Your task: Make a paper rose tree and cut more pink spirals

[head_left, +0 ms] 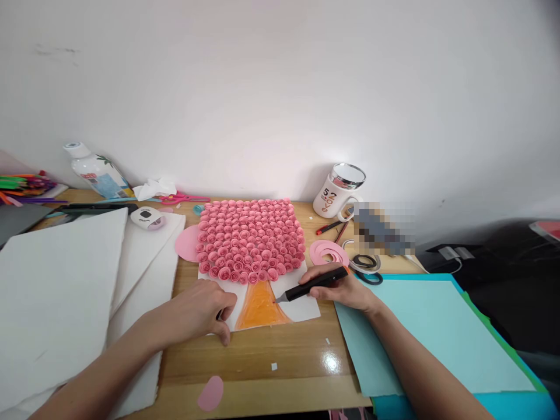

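Right grip (343, 287) closes around a black marker (311, 284), touching the orange patch (259, 307) on white paper (307, 308); left grip (209, 308) curls over its edge, hold unclear. Mug (329, 197) and bottle (97, 175), contents hidden, line the wooden surface (245, 370) near the wall (262, 87).

The left hand (199, 310) is hiding most of a small dark item (219, 315) in its fingers (228, 301), possibly a cap. Pink paper roses (251, 239) are covering the upper part of the white sheet (303, 309). A pixelated patch (384, 228) is masking something beside the mug (329, 197). The view's left edge is cutting off the paper stack (65, 280) and colourful sticks (26, 185); its bottom edge is cropping both forearms (118, 350). Print on the bottle (98, 172) is proving too small to read.
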### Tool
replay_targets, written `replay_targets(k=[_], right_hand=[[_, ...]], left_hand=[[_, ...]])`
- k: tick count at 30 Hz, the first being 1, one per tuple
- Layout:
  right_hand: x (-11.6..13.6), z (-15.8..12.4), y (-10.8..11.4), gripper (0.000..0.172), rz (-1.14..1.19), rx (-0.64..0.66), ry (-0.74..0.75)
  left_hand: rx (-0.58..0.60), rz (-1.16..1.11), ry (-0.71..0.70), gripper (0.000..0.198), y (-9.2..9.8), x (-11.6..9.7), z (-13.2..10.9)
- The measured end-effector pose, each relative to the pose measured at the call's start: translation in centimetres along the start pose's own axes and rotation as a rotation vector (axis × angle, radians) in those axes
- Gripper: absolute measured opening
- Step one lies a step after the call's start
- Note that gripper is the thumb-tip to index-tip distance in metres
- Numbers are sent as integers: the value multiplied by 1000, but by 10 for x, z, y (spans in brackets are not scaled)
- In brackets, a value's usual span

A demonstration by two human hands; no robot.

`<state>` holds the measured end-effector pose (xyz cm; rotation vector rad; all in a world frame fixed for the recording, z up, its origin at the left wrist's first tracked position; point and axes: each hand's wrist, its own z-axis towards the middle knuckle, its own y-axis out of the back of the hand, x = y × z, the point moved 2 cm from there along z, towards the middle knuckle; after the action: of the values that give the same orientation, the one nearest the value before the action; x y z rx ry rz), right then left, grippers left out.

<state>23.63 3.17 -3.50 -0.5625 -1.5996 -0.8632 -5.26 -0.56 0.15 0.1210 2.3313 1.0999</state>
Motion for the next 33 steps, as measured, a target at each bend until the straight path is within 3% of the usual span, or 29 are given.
replay_targets(k=[20, 33], right_hand=[[3, 0, -5, 28, -24, 62, -9], [4, -1, -10, 29, -33, 13, 28]], left_hand=[[-12, -10, -50, 34, -2, 2, 2], [-7, 5, -44, 32, 0, -1, 0]])
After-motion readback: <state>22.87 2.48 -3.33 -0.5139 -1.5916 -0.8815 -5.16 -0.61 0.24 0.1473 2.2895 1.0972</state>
